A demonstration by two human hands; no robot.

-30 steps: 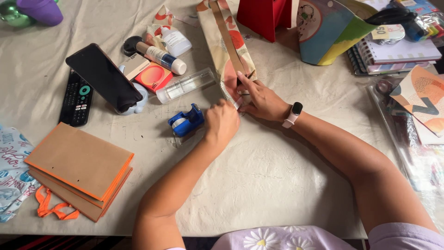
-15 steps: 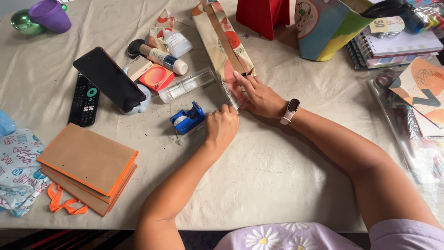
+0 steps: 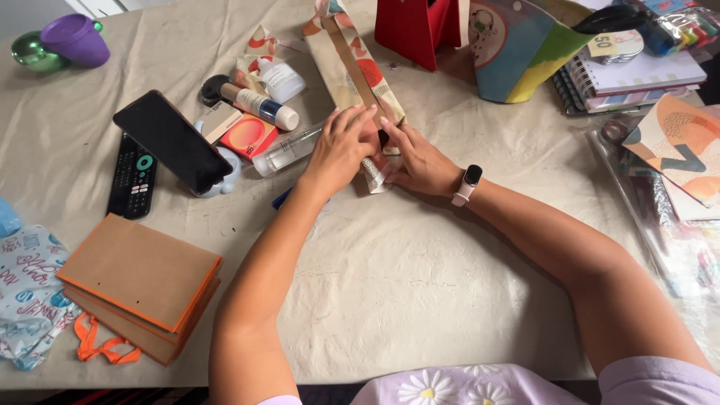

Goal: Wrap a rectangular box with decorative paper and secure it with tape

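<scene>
A flat patterned paper gift bag (image 3: 346, 56) in beige, orange and teal lies on the cloth-covered table (image 3: 405, 277), its near end pointing at me. My left hand (image 3: 339, 150) presses down on that near end with fingers spread. My right hand (image 3: 416, 159), with a white wrist band (image 3: 466, 184), lies beside it and pinches the same end, where a small silvery strip (image 3: 373, 174) shows between the two hands. A blue tape dispenser (image 3: 281, 199) is almost hidden under my left forearm.
To the left are a black phone on a stand (image 3: 172, 142), a remote (image 3: 132, 176), bottles and a clear tube (image 3: 289, 148), and folded brown bags with orange trim (image 3: 139, 281). A red bag (image 3: 416, 30), a colourful bag (image 3: 517, 49) and notebooks (image 3: 637, 79) stand behind and to the right.
My left hand has moved up from beside the blue tape dispenser onto the near end of the patterned bag, next to my right hand. The dispenser is now covered by my forearm.
</scene>
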